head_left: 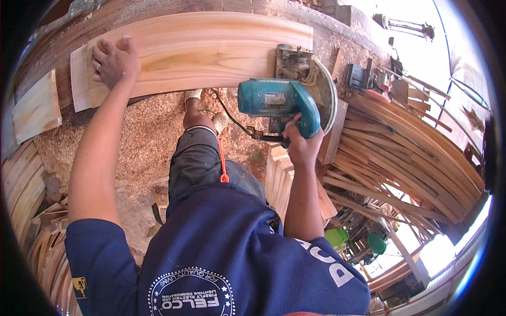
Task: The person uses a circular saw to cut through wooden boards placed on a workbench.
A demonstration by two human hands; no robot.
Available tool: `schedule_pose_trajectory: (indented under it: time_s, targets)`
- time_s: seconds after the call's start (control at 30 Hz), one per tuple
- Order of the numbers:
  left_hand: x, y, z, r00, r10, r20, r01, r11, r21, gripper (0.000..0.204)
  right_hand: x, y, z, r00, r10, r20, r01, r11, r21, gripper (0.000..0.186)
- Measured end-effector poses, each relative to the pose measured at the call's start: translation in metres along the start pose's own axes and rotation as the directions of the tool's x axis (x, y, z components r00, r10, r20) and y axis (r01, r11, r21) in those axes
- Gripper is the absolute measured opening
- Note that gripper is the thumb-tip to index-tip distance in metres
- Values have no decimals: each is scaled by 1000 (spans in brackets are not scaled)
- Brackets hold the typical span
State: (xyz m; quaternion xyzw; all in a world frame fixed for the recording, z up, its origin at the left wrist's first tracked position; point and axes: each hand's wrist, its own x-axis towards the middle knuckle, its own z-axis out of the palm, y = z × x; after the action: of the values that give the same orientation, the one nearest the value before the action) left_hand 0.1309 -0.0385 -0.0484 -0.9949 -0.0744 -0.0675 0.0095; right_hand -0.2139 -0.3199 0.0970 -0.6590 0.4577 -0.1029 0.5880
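My left hand [117, 62] lies with fingers spread on the left end of a wide, pale wooden board [211, 45]. Under that end another light board [80, 79] sticks out to the left. My right hand [304, 139] is wrapped round the rear handle of a teal circular saw [274, 98]. The saw's metal base sits at the board's right end, and its round guard faces right. From the handle a dark power cord [232, 118] runs left and down past the board's near edge. The blade itself is hidden from view.
A short board piece [38, 105] lies at the far left. Wood shavings [142, 137] cover the floor round my feet. Long strips of wood [411, 158] are stacked on the right, and cut boards [279, 176] stand by my right forearm.
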Motion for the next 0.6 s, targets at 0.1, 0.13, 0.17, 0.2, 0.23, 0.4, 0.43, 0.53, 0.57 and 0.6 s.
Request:
schedule_pose_trajectory:
  time_s: [0.1,0.13,0.17,0.2,0.23,0.4,0.43,0.53,0.57,0.6]
  targets:
    - [-2,-4,2,1000,2,-2,-2,1000,-1,82,0,1,-1,1000,1,-11,-1,1000,12,13]
    - [-3,-5,2,1000,-2,-3,2,1000,-1,82,1,1,-1,1000,-17,-18,17,1000,-6,13]
    - [-4,-5,1,1000,1,-5,-1,1000,-4,82,0,0,0,1000,-18,-16,18,1000,-7,13]
    - [-6,-6,1,1000,4,-8,-5,1000,-7,82,0,-3,0,1000,-13,-11,13,1000,-10,13]
    - [-8,-6,0,1000,2,-8,-2,1000,-7,82,0,-5,1,1000,-8,-6,8,1000,-13,13]
    - [-13,-9,-6,1000,-5,14,6,1000,-13,82,1,-6,0,999,-42,17,42,999,5,12]
    - [-14,-9,-6,1000,-7,13,7,1000,-15,82,1,-6,-1,999,-41,17,41,999,-7,12]
    - [-20,-13,-5,1000,-6,3,6,1000,-6,82,-1,-5,0,1000,-30,0,30,999,16,12]
    - [-21,-13,-4,1000,-4,7,4,1000,-3,82,-1,-5,0,999,-32,1,32,999,16,12]
    - [-22,-14,-4,1000,-1,12,1,1000,0,82,0,-4,-1,999,-39,2,39,999,4,12]
